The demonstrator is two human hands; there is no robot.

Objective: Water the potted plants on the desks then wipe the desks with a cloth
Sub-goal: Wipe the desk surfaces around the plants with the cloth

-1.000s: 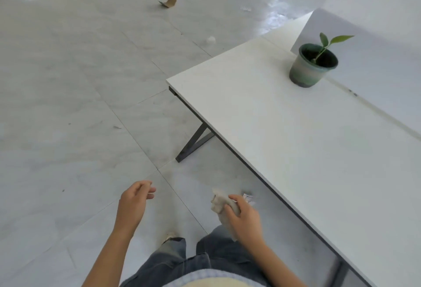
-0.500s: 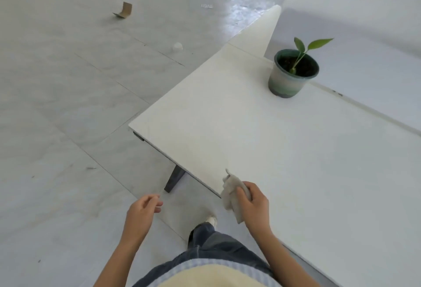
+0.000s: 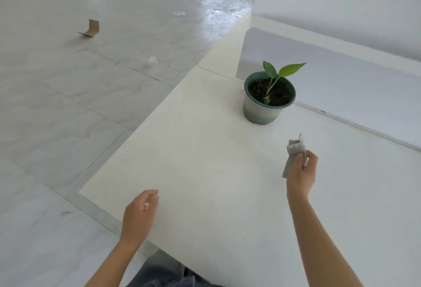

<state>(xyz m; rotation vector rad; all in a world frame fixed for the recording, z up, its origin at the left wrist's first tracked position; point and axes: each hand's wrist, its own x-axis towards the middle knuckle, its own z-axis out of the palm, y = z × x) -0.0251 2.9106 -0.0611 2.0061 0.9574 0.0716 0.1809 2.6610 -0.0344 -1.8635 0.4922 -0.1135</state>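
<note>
A white desk (image 3: 205, 161) fills the right and lower part of the view. On it, near the divider, stands a green and pale pot (image 3: 264, 111) with dark soil and a small green seedling (image 3: 276, 73). My right hand (image 3: 301, 172) is raised above the desk in front of the pot and grips a crumpled grey cloth (image 3: 293, 152), which sticks up out of the fist. My left hand (image 3: 139, 216) hovers over the desk's near left edge with loosely curled fingers and holds nothing.
A white divider panel (image 3: 330, 70) runs along the desk's far side behind the pot. The grey tiled floor (image 3: 68, 104) lies to the left, with a bent piece of cardboard (image 3: 90, 28) and a small white scrap (image 3: 152, 61) on it.
I have come up to the desk. My right hand rose with the cloth from the desk's edge to above its top, nearer the pot. My left hand moved from over the floor to over the desk edge.
</note>
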